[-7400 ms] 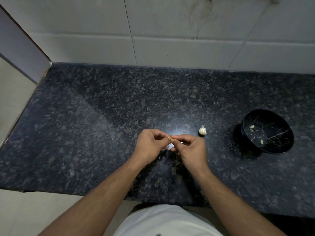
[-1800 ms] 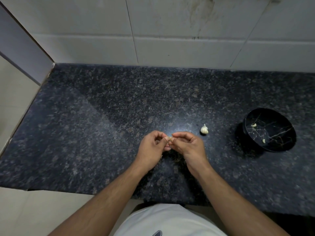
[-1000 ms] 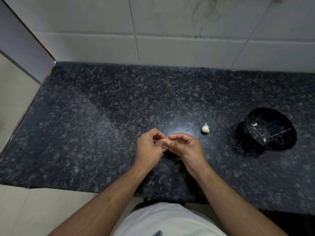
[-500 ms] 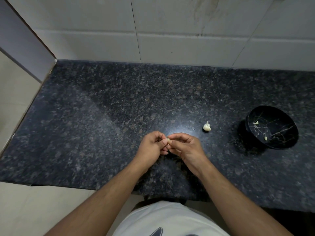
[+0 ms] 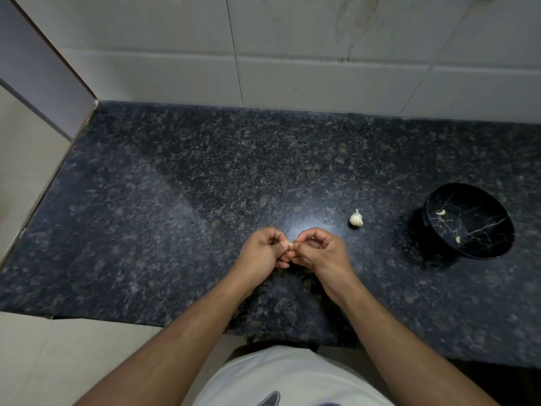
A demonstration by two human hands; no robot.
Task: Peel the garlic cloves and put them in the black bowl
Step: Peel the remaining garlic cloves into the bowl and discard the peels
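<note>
Hands, left (image 5: 260,253), right (image 5: 319,253), pinching one clove (image 5: 290,245); two cloves in black bowl (image 5: 468,247)

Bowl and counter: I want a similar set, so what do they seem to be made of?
The bowl looks like glossy black ceramic or melamine with thin pale marble-like veins; which one is unclear. The counter looks like polished dark granite: speckled grain and a bright light reflection.

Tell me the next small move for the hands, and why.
Probably keep picking skin off the clove: the left hand and right hand both pinch it over the counter, too hidden to judge as peeled. Only then carry it to the bowl, which holds two cloves.
</note>
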